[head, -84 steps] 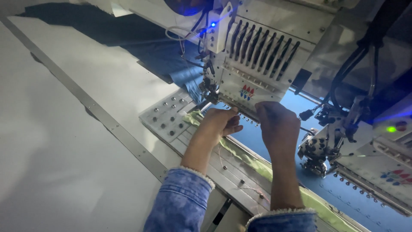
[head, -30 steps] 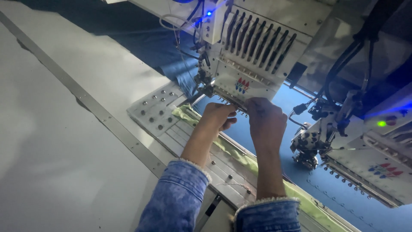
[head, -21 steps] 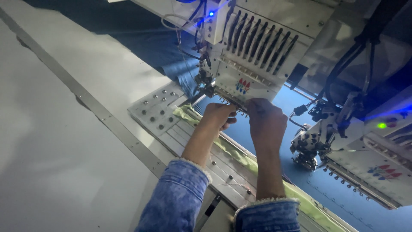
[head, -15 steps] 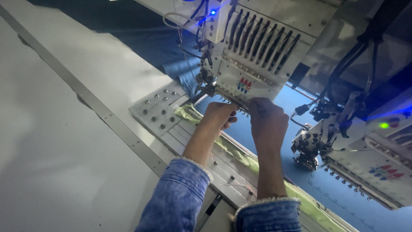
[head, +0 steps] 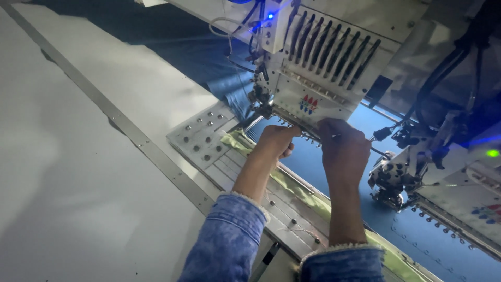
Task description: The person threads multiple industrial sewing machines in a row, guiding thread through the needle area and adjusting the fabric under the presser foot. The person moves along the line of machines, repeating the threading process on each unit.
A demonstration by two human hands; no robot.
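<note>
— What fills the frame, biggest thing first?

— The pale grey machine table (head: 78, 172), crossed by one metal rail (head: 135, 137) that runs from the upper left down toward the middle. Next comes the blue fabric (head: 313, 162) stretched flat in its frame (head: 292, 201), the frame's long side slanting from upper left to lower right, with a yellow-green strip (head: 297, 188) lying along that edge.

— And the machines?

— Two embroidery heads in view. The nearer head (head: 326, 68) stands over the blue fabric, its face tilted, with a row of dark slots across the top; I count about nine, though the far ones blur. The second head (head: 459, 177) sits to the right, only partly seen, with one green light (head: 492, 153) on it.

— Where are the hands?

— Both are raised to the needle row (head: 300, 130) along the lower edge of the nearer head. That row runs upper left to lower right, needles pointing down at the fabric. The left hand (head: 275, 143) has its fingers curled in, tips at the needle row; whether it pinches something, I cannot tell. The right hand (head: 344, 149) is closed too, knuckles toward the camera, its fingertips hidden against the head's underside.

— Sleeves?

— Two, both washed blue denim
</note>
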